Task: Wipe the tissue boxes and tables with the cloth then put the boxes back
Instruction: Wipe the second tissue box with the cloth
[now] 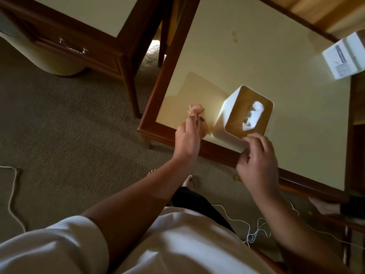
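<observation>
Two hands: my left hand bunches the cloth in curled fingers, just left of the tissue box; my right hand curls round the box's near corner.
Box: upright on the table, whose edge runs just on my side of it.
Grip: steady that corner, I judge, so wiping doesn't push it off.
Wipe: sides first, then lid, avoiding the protruding tissue.
Second box: well beyond the tissue box, far right.
</observation>
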